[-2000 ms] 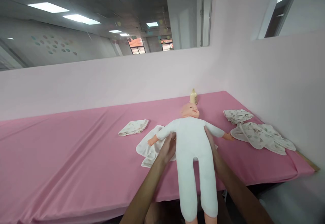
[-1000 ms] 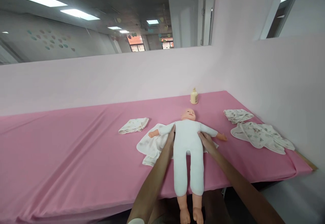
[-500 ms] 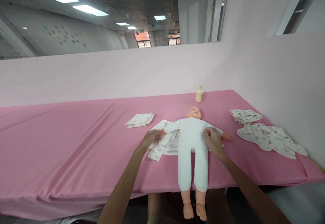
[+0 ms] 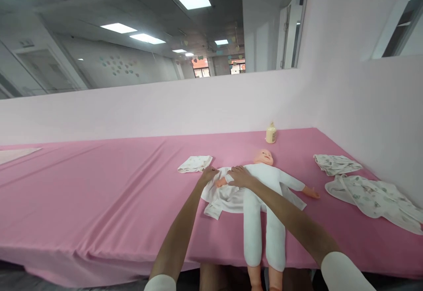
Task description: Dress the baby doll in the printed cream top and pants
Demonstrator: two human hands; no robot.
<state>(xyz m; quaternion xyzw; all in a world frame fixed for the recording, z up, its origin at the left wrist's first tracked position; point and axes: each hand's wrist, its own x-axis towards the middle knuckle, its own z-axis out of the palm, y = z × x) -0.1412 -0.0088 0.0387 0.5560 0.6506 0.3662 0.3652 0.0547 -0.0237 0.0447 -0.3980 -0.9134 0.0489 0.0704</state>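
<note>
A baby doll (image 4: 264,185) in a white bodysuit lies face up on the pink table (image 4: 99,185), its legs hanging over the front edge. A white garment (image 4: 224,197) is spread under its upper body. My left hand (image 4: 208,175) rests at the garment's left edge, fingers curled on the cloth. My right hand (image 4: 239,175) reaches across the doll's chest and closes around the doll's arm on the left side, just above its small bare hand (image 4: 220,182). My two hands are almost touching.
A cream bottle (image 4: 271,133) stands by the back wall. A small folded cloth (image 4: 194,163) lies left of the doll. On the right are a folded patterned cloth (image 4: 336,164) and a spread patterned garment (image 4: 370,196), close to the side wall.
My right hand has left the doll's right flank and crossed over to its arm on the left. My left hand stays at the garment's edge. The view has swung left.
</note>
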